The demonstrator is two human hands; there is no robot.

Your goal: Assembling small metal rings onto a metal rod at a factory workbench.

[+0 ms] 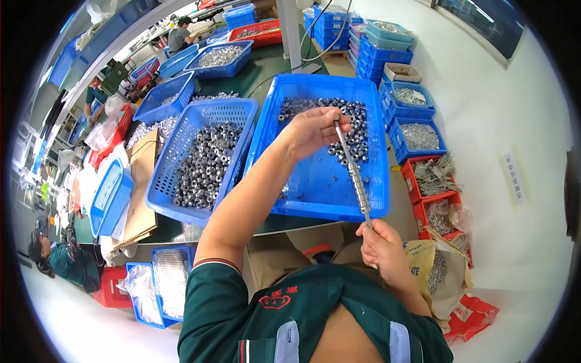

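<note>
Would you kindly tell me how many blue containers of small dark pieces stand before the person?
2: the perforated basket at left and the solid tub on its right, beneath the rod.

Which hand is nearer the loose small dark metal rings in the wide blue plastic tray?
Left. The left hand is above the rings, toward the tray's far side; the right hand is past its near edge.

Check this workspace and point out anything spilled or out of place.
Silver parts beside the cardboard seem to lie outside any basket, so they look spilled, though what is beneath them is hidden. The ringed rod between left hand and right hand shows no obvious damage.
</note>
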